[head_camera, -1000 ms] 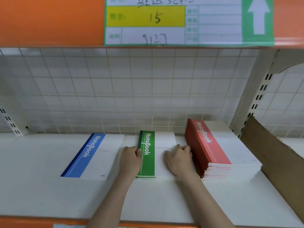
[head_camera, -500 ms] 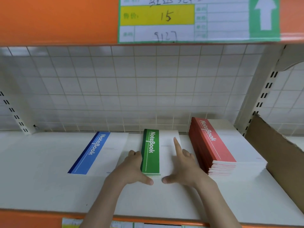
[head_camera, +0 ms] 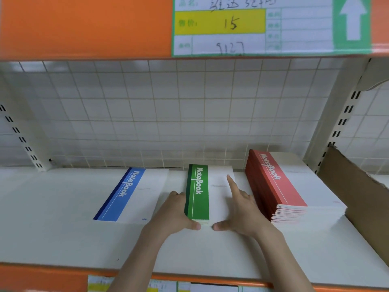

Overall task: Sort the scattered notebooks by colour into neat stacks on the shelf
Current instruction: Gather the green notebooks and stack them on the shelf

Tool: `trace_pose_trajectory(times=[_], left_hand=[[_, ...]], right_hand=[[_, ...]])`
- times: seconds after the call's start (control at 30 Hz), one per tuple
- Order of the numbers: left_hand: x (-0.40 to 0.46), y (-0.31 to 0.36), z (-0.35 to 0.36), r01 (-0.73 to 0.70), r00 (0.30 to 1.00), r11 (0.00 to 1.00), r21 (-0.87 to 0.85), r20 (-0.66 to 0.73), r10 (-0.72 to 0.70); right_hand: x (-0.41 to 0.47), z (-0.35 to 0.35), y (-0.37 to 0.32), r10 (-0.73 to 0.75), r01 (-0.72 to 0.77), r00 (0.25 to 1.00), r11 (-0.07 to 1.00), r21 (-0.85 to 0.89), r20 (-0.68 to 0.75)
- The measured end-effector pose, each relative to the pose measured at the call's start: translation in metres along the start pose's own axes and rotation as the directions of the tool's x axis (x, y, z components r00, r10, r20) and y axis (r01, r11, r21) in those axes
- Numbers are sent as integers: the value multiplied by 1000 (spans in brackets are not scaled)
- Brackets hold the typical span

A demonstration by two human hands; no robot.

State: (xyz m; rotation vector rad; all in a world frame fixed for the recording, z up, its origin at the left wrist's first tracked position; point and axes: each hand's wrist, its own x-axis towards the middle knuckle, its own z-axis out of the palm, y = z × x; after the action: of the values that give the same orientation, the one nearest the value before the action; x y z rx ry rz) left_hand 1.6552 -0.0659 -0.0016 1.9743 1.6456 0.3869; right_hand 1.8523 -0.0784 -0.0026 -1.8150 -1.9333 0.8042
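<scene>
A low stack of green-spined notebooks [head_camera: 197, 192] lies in the middle of the white shelf [head_camera: 63, 239]. My left hand [head_camera: 174, 213] presses against its left spine edge, with the thumb along the front edge. My right hand [head_camera: 242, 211] rests on the white cover, index finger stretched out toward the back and thumb at the front edge. A blue-spined notebook [head_camera: 126, 192] lies flat to the left. A taller stack of red-spined notebooks [head_camera: 275, 182] stands to the right.
A brown cardboard sheet [head_camera: 357, 197] leans at the right end of the shelf beside a slotted upright [head_camera: 336, 131]. A white wire grid backs the shelf. Overhead, an orange shelf front carries a price label [head_camera: 252, 24].
Both hands slid from the middle of the green stack toward its front corners. The thumbs now lie along the front edge, and my right index finger has stretched out.
</scene>
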Motion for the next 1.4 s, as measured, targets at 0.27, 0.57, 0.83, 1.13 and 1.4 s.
trace_pose_trajectory(times=[0.27, 0.57, 0.83, 1.13, 1.4], left_hand=[[-1, -2, 1, -13, 1000, 1000, -21, 12, 13], [-13, -12, -8, -24, 999, 998, -54, -23, 23], [-39, -60, -50, 63, 931, 993, 102, -364, -21], [-109, -153, -116, 291, 865, 930, 225, -477, -155], [-185, -240, -179, 425, 797, 888, 177, -538, -275]], right_hand=[[-1, -1, -5, 28, -27, 999, 999, -45, 23], [-6, 5, -30, -1, -1, 992, 1000, -14, -129], [7, 47, -101, -353, 314, 908, 930, -192, -224], [10, 129, -200, -528, 515, 849, 837, -184, -28], [-6, 209, -305, -629, 634, 773, 760, -144, 86]])
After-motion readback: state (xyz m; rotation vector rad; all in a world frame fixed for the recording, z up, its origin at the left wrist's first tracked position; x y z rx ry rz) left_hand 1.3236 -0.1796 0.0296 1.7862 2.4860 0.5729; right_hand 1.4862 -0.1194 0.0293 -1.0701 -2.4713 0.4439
